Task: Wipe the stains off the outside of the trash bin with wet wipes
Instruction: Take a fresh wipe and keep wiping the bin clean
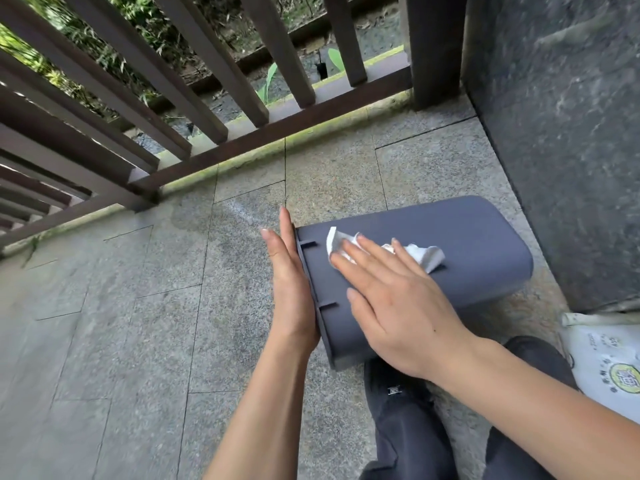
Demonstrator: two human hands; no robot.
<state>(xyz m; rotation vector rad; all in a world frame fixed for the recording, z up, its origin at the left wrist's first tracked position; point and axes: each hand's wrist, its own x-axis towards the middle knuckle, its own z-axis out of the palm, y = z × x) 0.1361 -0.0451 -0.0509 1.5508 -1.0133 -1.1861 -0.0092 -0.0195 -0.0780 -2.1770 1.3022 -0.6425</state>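
Observation:
A dark grey trash bin (460, 237) lies on its side on the stone floor, its rim end facing left. My right hand (398, 299) lies flat on the bin's upper side, fingers spread, pressing a crumpled white wet wipe (420, 254) onto it. Part of the wipe sticks out beyond the fingertips. My left hand (291, 282) stands on edge against the rim end of the bin, fingers straight and together, palm touching the rim. No stains can be made out on the bin's surface.
A brown wooden railing (242, 140) runs along the far edge of the stone floor (138, 323). A dark stone wall (561, 133) stands right behind the bin. A white printed bag (609, 358) lies at the right. My dark trousers (415, 427) are below the bin.

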